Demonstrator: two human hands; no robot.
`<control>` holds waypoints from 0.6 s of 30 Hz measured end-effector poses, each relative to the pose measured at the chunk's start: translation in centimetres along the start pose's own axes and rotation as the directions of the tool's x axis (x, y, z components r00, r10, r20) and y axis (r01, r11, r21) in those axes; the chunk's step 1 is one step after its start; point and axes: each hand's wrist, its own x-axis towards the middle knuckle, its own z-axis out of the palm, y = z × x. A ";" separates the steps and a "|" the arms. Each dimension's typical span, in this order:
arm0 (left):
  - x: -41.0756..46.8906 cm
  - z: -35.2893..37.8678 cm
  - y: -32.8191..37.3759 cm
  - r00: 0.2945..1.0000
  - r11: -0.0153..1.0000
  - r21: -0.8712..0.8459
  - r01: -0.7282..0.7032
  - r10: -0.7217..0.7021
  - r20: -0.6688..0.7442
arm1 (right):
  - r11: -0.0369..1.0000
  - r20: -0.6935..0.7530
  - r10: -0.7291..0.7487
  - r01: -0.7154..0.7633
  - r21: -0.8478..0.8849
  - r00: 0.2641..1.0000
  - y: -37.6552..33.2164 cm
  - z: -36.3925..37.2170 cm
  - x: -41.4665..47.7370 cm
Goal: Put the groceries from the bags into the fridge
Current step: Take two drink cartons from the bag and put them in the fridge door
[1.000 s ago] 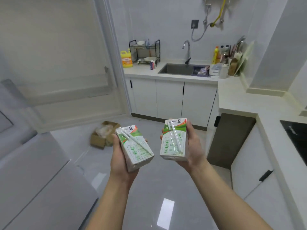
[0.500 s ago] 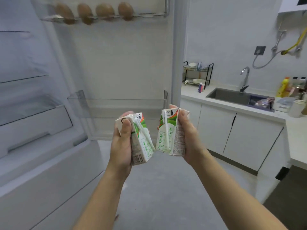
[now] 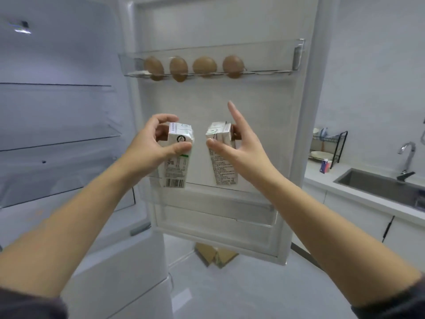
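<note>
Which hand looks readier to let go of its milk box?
Probably the right hand: its forefinger sticks up clear of the right carton, at the door shelf. The left hand curls fully round the top of the left carton.

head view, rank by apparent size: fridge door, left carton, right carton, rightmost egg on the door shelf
1. fridge door, by far the largest.
2. left carton and right carton: they look alike, so I won't rank one over the other.
3. rightmost egg, the smallest.
</note>
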 end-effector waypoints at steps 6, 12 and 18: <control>7.4 -3.6 -2.1 0.978 0.922 0.385 -0.030 -0.052 0.201 | 0.976 0.046 0.078 -0.067 -0.206 0.996 2.2 2.5 5.4; 11.4 -6.4 -6.6 0.908 0.767 0.621 -0.161 -0.130 0.397 | 0.900 0.114 0.219 -0.156 -0.406 0.969 5.0 5.7 7.5; 12.7 -7.1 -11.3 0.819 0.692 0.666 -0.278 -0.192 0.541 | 0.823 0.147 0.369 -0.249 -0.510 0.918 7.6 8.8 8.2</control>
